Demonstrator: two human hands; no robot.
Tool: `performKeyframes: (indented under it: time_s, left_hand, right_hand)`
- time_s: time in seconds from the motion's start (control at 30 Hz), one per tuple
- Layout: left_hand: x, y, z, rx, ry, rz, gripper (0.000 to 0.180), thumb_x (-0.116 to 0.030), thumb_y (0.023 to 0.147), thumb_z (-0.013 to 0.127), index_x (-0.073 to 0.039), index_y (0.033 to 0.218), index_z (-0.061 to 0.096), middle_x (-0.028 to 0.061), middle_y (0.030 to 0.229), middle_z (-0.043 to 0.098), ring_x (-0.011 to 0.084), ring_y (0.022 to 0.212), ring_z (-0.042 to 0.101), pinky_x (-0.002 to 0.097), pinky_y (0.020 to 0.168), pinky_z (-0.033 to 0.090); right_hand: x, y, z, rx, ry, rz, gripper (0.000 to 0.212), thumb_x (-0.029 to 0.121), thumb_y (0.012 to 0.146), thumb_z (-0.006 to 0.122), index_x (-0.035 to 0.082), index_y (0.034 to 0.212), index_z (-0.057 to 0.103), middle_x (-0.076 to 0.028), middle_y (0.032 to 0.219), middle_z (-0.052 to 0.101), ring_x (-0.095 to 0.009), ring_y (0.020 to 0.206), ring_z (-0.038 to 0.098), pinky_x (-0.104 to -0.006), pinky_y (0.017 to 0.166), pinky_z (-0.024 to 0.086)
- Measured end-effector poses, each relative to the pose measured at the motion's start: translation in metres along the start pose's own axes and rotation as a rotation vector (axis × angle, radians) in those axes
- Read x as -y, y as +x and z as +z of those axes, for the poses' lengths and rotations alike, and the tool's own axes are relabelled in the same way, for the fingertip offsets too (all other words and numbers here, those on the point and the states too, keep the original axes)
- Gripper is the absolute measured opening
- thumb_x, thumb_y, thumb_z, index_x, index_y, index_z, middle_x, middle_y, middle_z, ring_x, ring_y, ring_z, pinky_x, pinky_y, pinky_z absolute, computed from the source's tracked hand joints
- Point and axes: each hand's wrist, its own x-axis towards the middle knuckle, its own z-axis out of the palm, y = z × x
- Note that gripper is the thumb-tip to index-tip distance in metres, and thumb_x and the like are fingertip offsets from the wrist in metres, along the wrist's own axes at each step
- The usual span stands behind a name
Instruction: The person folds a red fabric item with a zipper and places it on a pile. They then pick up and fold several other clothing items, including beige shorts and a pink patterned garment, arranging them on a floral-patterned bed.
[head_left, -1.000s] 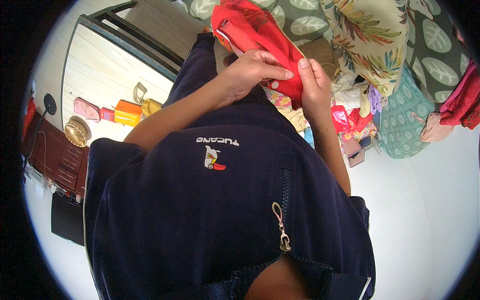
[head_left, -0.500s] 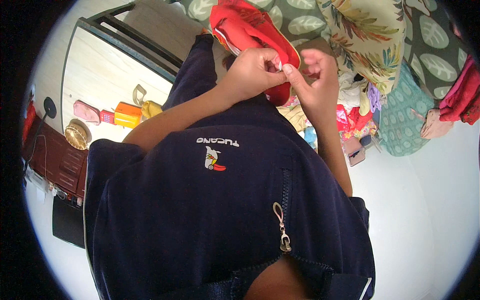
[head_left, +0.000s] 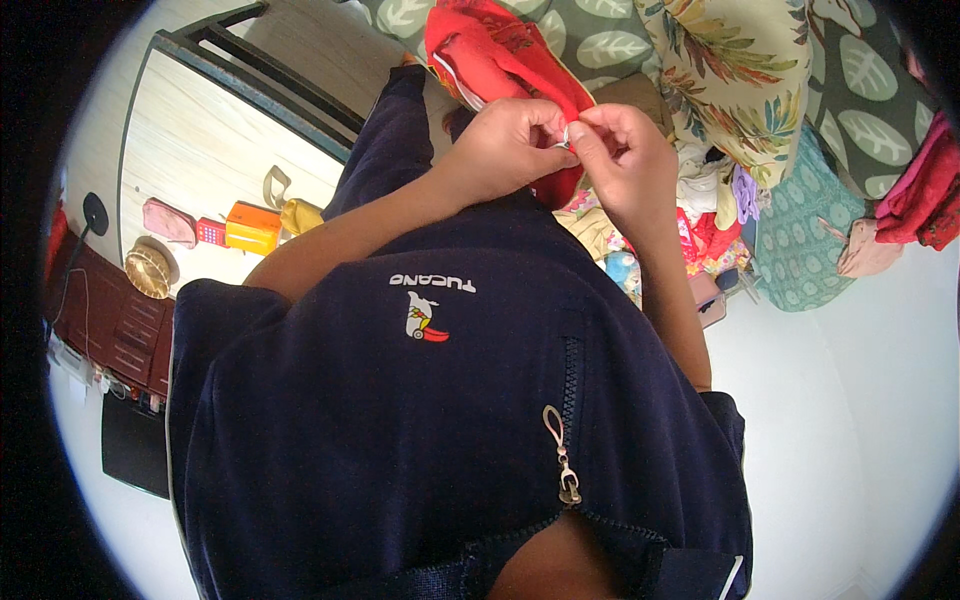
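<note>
A red cloth piece (head_left: 487,52), perhaps a garment, with a thin light edging and some dark patterning, drapes over my legs at the upper middle. My left hand (head_left: 512,146) pinches a fold near its lower end, fingers pressed together. From the other side my right hand (head_left: 630,160) grips the same fold, thumb and fingers closed on it. Both sets of fingertips nearly meet there. Between them shows a small whitish, shiny bit, too small to name. Part of the red cloth hangs below my fingers.
To the left, a light-topped table (head_left: 210,130) bears a pink pouch (head_left: 170,222), an orange box (head_left: 252,228) and a golden bowl (head_left: 152,267). Heaped clothes (head_left: 715,235) and a leaf-print cushion (head_left: 740,60) lie on the right. A phone (head_left: 709,300) rests beside my right forearm.
My right hand's fingers, spread apart earlier, have closed onto the red cloth beside my left fingertips. My left hand keeps its pinch in nearly the same place.
</note>
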Motion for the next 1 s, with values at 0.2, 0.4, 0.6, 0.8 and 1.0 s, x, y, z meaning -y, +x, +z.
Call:
performKeyframes:
  time_s: [0.2, 0.4, 0.6, 0.8, 1.0]
  left_hand:
    - [0.011, -0.001, 0.000, -0.017, 0.048, 0.015, 0.011, -0.007, 0.074, 0.064, -0.001, 0.068, 0.056, -0.0011, 0.062, 0.056, 0.0029, 0.055, 0.047, 0.0210, 0.048, 0.038]
    - [0.012, -0.004, -0.003, 0.031, -0.130, 0.000, 0.006, -0.007, 0.076, 0.060, 0.000, 0.077, 0.060, -0.0017, 0.064, 0.056, 0.0028, 0.057, 0.047, 0.0198, 0.050, 0.038]
    - [0.006, -0.006, -0.013, 0.098, -0.185, -0.191, 0.011, -0.010, 0.077, 0.060, -0.001, 0.083, 0.062, -0.0014, 0.071, 0.057, 0.0037, 0.063, 0.049, 0.0189, 0.055, 0.037]
    - [0.011, -0.004, -0.018, 0.070, -0.591, -0.276, 0.014, -0.011, 0.077, 0.060, -0.001, 0.086, 0.062, 0.0019, 0.073, 0.060, 0.0071, 0.065, 0.052, 0.0200, 0.061, 0.039]
    - [0.012, 0.000, -0.013, 0.067, -0.711, -0.253, 0.019, -0.014, 0.078, 0.059, 0.002, 0.088, 0.061, 0.0045, 0.078, 0.062, 0.0084, 0.068, 0.054, 0.0207, 0.064, 0.041]
  right_hand:
    - [0.001, 0.010, -0.002, 0.175, -0.138, 0.005, 0.020, 0.018, 0.067, 0.064, 0.003, 0.080, 0.061, -0.012, 0.071, 0.062, -0.023, 0.064, 0.062, -0.0307, 0.058, 0.047]
    - [-0.009, 0.015, -0.006, 0.268, -0.021, 0.032, 0.019, 0.021, 0.066, 0.063, 0.004, 0.074, 0.063, -0.013, 0.068, 0.062, -0.025, 0.061, 0.062, -0.0312, 0.057, 0.048]
    - [-0.003, 0.014, -0.001, 0.169, -0.167, -0.003, 0.016, 0.014, 0.065, 0.063, 0.002, 0.076, 0.063, -0.012, 0.064, 0.061, -0.020, 0.058, 0.061, -0.0281, 0.055, 0.047]
    - [-0.009, 0.007, 0.001, 0.026, 0.533, 0.396, 0.013, 0.003, 0.073, 0.057, -0.005, 0.082, 0.059, -0.006, 0.074, 0.061, -0.009, 0.066, 0.057, -0.0196, 0.060, 0.044]
    - [-0.013, 0.006, 0.003, 0.037, 0.927, 0.572, 0.011, 0.005, 0.077, 0.052, -0.002, 0.085, 0.056, -0.003, 0.081, 0.057, -0.007, 0.072, 0.052, -0.0195, 0.067, 0.042]
